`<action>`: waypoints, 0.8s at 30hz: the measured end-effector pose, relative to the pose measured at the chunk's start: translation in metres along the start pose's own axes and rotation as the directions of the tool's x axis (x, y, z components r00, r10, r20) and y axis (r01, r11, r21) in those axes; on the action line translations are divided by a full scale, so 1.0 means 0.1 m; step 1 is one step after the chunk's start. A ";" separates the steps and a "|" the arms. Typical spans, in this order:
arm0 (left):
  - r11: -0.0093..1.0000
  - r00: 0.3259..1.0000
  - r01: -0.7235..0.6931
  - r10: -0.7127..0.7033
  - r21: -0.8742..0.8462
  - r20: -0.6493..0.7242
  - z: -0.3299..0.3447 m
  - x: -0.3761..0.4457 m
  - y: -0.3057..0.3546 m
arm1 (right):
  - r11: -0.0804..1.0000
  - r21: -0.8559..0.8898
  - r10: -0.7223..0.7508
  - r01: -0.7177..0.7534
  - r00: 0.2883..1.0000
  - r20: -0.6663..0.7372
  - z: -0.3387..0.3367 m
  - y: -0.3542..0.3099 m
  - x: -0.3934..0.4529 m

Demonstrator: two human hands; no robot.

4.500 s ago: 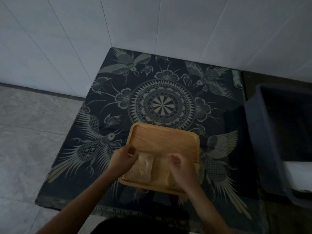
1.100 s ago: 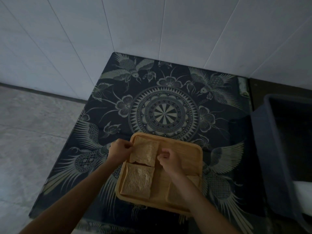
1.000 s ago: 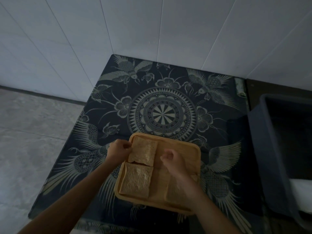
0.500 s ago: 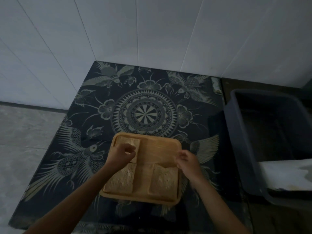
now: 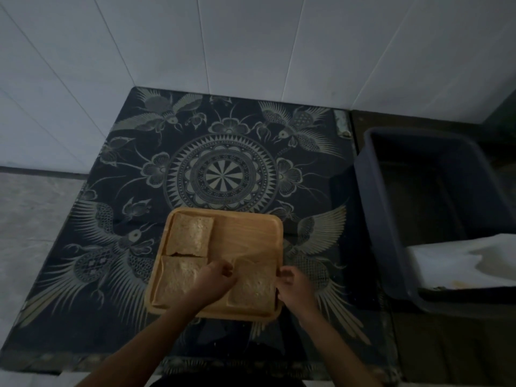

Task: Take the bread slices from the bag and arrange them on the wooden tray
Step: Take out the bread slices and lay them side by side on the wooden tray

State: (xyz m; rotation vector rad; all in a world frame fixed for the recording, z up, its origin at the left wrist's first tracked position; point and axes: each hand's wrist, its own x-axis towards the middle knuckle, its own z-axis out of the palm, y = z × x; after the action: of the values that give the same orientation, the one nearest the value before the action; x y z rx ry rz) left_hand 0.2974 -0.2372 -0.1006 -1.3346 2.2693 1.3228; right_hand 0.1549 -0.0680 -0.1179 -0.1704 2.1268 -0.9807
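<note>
A square wooden tray (image 5: 248,230) lies on the patterned cloth. Three bread slices rest on it: one at the far left (image 5: 190,234), one at the near left (image 5: 176,280), partly under my left forearm, and one at the near right (image 5: 254,289). My left hand (image 5: 216,280) pinches the far left corner of the near right slice. At that slice's right edge, by the tray rim, my right hand (image 5: 291,284) has its fingers curled on the bread. The tray's far right quarter is bare wood.
A dark cloth (image 5: 223,174) with birds and a round medallion covers the low table. White tiled walls stand behind it. A dark plastic tub (image 5: 382,208) stands to the right, with a white bag-like sheet (image 5: 460,261) in its near end.
My left hand has left the far left slice and moved to the near right slice. My right hand stays at that slice's right edge. The view has shifted slightly.
</note>
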 end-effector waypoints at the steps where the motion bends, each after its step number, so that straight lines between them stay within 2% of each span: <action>1: 1.000 1.000 0.003 -0.003 -0.008 -0.003 0.02 -0.01 -0.01 | 1.000 -0.014 -0.013 0.013 1.000 0.000 0.01 0.01 -0.01; 7: 0.993 0.999 0.030 -0.033 -0.116 -0.028 0.13 -0.12 -0.05 | 0.984 -0.159 -0.091 0.083 0.995 -0.039 0.04 0.02 -0.09; 12: 0.983 0.997 0.057 -0.064 -0.174 -0.033 0.14 -0.19 -0.11 | 0.976 -0.186 -0.128 0.117 0.991 -0.045 0.11 0.04 -0.15; 24: 0.960 0.991 0.131 -0.126 -0.248 0.036 0.08 -0.20 -0.11 | 0.991 -0.123 -0.051 0.046 0.998 -0.037 0.13 0.05 -0.15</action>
State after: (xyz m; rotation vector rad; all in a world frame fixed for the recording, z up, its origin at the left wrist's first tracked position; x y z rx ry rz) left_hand 0.3154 -0.2211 -0.1009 -1.5102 2.0156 1.6092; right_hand 0.1748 -0.0664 -0.1176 -0.2665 2.2303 -0.8883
